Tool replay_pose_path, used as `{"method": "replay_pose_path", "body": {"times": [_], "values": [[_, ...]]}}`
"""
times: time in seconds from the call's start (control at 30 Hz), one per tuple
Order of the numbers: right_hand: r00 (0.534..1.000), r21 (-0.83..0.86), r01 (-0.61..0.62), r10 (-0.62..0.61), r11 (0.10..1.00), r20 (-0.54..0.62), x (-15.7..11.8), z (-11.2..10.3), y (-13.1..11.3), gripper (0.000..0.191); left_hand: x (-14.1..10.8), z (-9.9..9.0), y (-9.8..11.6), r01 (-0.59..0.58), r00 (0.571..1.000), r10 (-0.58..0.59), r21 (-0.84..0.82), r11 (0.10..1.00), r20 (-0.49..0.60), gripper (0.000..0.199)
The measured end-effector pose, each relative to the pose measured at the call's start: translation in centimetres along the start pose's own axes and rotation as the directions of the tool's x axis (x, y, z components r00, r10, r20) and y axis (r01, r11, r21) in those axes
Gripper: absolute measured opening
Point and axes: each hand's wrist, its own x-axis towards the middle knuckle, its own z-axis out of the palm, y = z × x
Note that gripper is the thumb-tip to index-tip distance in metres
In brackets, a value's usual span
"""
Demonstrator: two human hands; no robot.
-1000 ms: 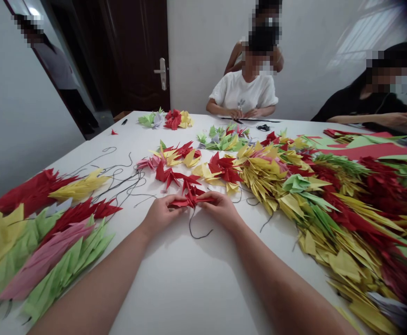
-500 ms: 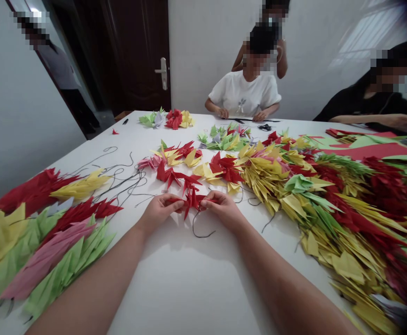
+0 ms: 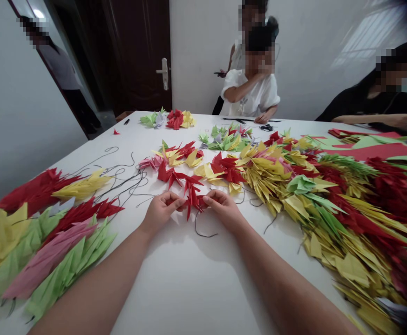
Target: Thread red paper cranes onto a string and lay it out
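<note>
Near the middle of the white tabletop (image 3: 196, 279), the left hand (image 3: 159, 211) and right hand (image 3: 224, 209) each pinch the red folded-paper cluster (image 3: 192, 199) in a closed grip; I'd keep it tight so the dangling dark string (image 3: 203, 230) stays threaded.

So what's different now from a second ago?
Both hands, left hand and right hand, have bunched the red paper pieces together between their fingertips. The person in white raised a hand from the table. The paper piles stayed put.
</note>
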Motion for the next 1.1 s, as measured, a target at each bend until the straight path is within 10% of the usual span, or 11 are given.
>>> {"method": "replay_pose_path", "body": {"times": [0.7,0.87,1.1], "values": [[0.969,0.143,-0.023,0.058,0.989,-0.242,0.2,0.4,-0.2,0.034,0.0,0.4,-0.1,-0.090,0.996,0.091,-0.112,0.990,0.005,0.038],[0.983,-0.169,-0.068,0.038,0.983,-0.177,-0.8,1.1,-0.5,0.037,0.0,0.3,0.0,-0.136,0.988,0.125,-0.122,0.983,-0.092,0.035],[0.930,-0.749,0.235,-0.368,0.619,-0.013,-1.5,2.6,-0.1,0.016,-0.1,0.3,0.4,-0.172,0.980,0.153,-0.152,0.973,-0.130,0.036]]}}
